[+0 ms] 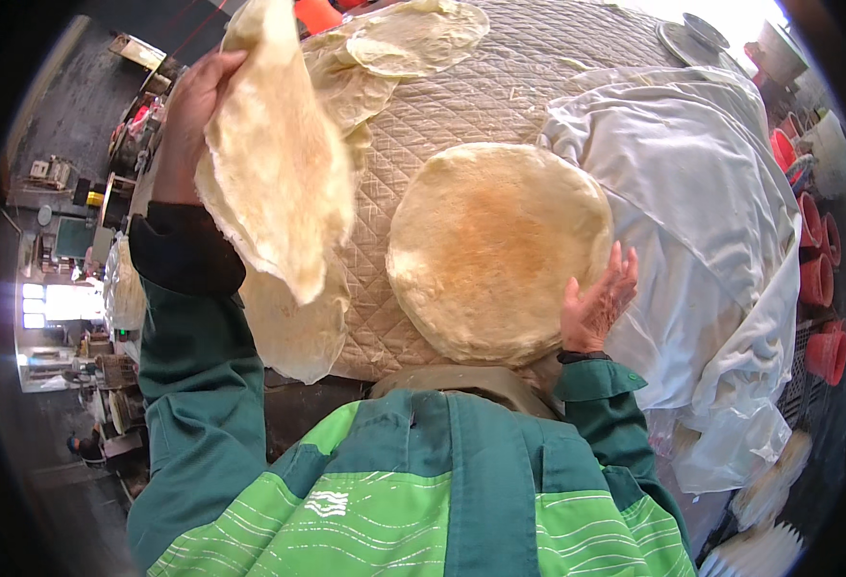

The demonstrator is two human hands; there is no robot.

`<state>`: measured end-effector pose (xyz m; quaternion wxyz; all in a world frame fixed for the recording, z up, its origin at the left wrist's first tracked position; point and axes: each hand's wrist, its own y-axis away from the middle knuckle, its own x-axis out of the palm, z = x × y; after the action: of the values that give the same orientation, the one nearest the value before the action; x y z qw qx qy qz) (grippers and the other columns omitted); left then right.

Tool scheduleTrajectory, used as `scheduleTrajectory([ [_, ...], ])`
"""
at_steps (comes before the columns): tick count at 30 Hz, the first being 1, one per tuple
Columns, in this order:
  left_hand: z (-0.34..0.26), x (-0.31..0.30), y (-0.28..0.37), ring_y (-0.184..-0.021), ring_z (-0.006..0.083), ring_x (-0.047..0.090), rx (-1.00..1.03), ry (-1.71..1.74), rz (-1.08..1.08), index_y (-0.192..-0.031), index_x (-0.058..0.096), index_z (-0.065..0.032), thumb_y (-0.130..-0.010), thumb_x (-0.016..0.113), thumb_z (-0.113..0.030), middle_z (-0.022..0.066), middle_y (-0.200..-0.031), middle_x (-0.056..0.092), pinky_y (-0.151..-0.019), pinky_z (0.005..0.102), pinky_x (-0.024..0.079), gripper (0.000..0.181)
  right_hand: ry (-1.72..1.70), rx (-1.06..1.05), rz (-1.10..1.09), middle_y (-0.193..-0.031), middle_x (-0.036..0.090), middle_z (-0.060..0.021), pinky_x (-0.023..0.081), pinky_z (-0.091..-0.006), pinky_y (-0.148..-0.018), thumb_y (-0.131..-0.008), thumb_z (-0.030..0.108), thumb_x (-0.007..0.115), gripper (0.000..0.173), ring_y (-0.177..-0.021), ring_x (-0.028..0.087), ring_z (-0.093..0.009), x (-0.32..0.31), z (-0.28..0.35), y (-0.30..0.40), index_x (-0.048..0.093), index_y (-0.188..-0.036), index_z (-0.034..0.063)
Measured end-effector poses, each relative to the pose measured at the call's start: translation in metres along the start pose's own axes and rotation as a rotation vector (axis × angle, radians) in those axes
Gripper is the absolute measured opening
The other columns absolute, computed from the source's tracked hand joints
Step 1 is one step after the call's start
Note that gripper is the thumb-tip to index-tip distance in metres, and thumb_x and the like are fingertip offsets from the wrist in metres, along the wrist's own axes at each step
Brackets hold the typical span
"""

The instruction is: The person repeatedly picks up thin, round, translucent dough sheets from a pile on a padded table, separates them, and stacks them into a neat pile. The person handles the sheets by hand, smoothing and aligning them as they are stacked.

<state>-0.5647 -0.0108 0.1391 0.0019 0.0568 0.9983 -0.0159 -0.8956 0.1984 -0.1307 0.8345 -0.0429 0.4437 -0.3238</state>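
Note:
My left hand [196, 122] grips the edge of a thin, limp flatbread [279, 166] and holds it up at the left, where it hangs in a fold. Before me lies a round, pale flatbread [502, 249], browned in the middle; its thick rim looks like a stack, though I cannot tell how many layers. At its right edge is my right hand [603, 296], thumb apart from the fingers and nothing in its grasp. Loose flatbreads [423, 36] overlap at the far left of the quilted cover [459, 108], and another flatbread [297, 317] lies under the raised one.
A white cloth [682, 216] is heaped along the right side, with clear plastic [733, 447] at its near end. Red buckets [816, 281] stand beyond it. Metal lids [704, 36] lie at the far right corner. A person [88, 443] is far off at the left.

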Motion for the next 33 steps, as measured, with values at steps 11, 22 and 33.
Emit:
scheduleTrajectory([
  [11, 0.225, 0.165, 0.099, -0.079, 0.0048, 0.049, -0.069, -0.25, 0.407, -0.1, 0.057, -0.0009, -0.095, 0.052, -0.016, -0.0025, -0.084, 0.057, -0.068, 0.0207, 0.044, 0.016, -1.238, 0.455, 0.657, -0.111, 0.055, -0.0095, 0.047, -0.031, -0.086, -0.084, 0.012, 0.065, 0.053, -0.102, 0.054, -0.018, 0.028, 0.039, 0.007, 0.039, -0.129, 0.0024],
  [22, 0.253, 0.19, 0.121, -0.079, 0.0085, 0.058, -0.444, 0.357, 0.266, -0.102, 0.058, -0.0002, -0.097, 0.046, -0.021, 0.0031, -0.094, 0.063, -0.072, 0.0227, 0.048, 0.024, -1.093, 0.374, 0.577, -0.108, 0.06, -0.0117, 0.048, -0.0304, -0.083, -0.078, 0.019, 0.07, 0.06, -0.097, 0.059, -0.019, 0.04, 0.038, 0.01, 0.042, -0.128, 0.0002],
  [33, 0.257, 0.177, 0.123, -0.069, 0.0117, 0.05, -0.028, -0.35, 0.025, -0.089, 0.058, 0.0008, -0.097, 0.05, -0.021, 0.0033, -0.077, 0.059, -0.064, 0.0271, 0.044, 0.024, -0.6, 0.184, 0.411, -0.062, 0.052, -0.0175, 0.046, -0.0371, -0.056, -0.074, 0.001, 0.054, 0.017, -0.058, 0.056, -0.032, 0.023, 0.041, -0.003, 0.052, -0.091, -0.0005],
])
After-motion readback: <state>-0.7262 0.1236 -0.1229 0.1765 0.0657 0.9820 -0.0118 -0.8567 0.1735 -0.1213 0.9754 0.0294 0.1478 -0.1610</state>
